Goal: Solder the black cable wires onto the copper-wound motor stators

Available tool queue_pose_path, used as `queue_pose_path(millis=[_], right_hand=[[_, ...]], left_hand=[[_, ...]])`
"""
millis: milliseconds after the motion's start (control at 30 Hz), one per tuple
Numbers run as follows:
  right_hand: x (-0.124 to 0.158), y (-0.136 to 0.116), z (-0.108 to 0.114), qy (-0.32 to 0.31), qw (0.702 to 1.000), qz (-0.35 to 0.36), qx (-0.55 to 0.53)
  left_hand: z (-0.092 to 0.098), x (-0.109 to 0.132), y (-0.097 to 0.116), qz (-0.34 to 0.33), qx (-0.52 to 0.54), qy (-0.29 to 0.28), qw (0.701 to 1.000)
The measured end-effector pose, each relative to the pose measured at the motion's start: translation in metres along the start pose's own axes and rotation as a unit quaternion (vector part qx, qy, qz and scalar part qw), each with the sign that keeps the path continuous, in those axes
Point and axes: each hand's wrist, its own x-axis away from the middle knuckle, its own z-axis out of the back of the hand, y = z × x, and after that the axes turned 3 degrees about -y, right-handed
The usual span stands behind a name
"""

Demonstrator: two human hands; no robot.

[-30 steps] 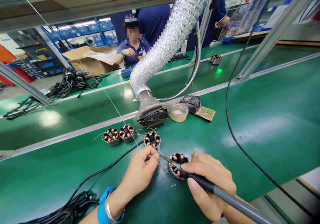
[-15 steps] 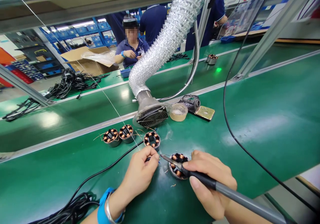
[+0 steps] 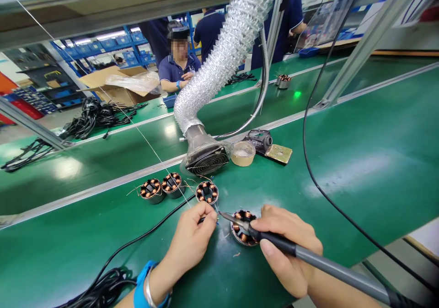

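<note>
My right hand grips a grey and black soldering iron, its tip pointing left over a round stator with copper coils on the green bench. My left hand is closed in a pinch just left of the iron's tip, holding a thin wire end beside the stator. A thin solder wire runs down from the upper left towards my left fingers. Three more copper-wound stators sit in a row just beyond my hands.
A silver flexible fume duct with a fan inlet stands behind the stators, next to a small round tub and an iron stand. Black cables cross the bench. A person in blue sits at the far bench.
Both hands have stayed almost still at the stator; the view has shifted slightly. The person at the far bench has lowered their hands.
</note>
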Motion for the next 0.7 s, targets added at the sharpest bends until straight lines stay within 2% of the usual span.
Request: queue_pose_path(millis=[167,700], right_hand=[[-0.0011,0.0007,0.0016,0.019,1.000,-0.001,-0.017],[0.0018,0.0021,-0.0007,-0.001,1.000,-0.002,-0.014]], left_hand=[[0.0000,-0.0002,0.0014,0.004,-0.004,0.001,1.000],[0.0005,-0.0009,-0.0005,0.003,-0.008,0.006,1.000]])
